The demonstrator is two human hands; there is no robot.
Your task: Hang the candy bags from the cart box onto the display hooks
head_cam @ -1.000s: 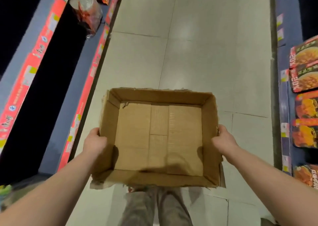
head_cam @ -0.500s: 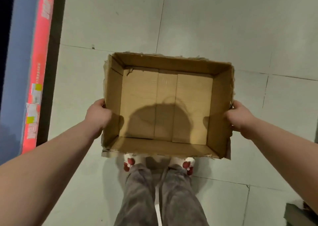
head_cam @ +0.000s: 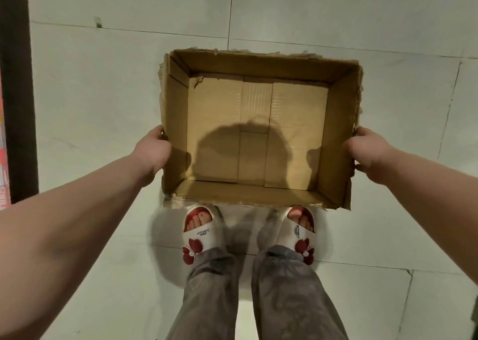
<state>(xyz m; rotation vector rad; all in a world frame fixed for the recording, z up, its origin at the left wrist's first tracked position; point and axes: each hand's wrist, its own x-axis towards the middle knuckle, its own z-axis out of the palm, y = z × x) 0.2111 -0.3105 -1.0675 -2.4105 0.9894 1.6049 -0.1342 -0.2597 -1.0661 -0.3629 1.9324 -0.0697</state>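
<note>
The cardboard box [head_cam: 214,112] sits in the middle of the view with its open top toward the camera. It is held above the tiled floor [head_cam: 103,93], just ahead of the person's feet.

At the far left a dark upright strip [head_cam: 15,93] runs down the frame, with a sliver of red shelf label [head_cam: 4,158] beside it. Both are cut off by the edge, and the print on the label is too blurred to read.

Next comes the left hand [head_cam: 152,150], gripping the box's left wall about halfway along. The back of the hand faces the camera and the fingers bend round the rim, their tips hidden by the cardboard.

Inside the box the flat bottom flaps and their seams show, with a rounded shadow [head_cam: 232,153] lying across the near half. The top edges are torn and ragged.

The box's near wall covers the toes of two white slippers with red flowers, the left slipper [head_cam: 200,233] and the right slipper [head_cam: 300,233]. Grey trousers [head_cam: 212,288] run from them out of the bottom of the frame.

The right hand [head_cam: 367,150] grips the right wall in the same way, its fingers curled against the outside. Whether any finger lies inside the wall cannot be told.

A dark shape [head_cam: 474,311] at the lower right edge is cut off and cannot be made out.
</note>
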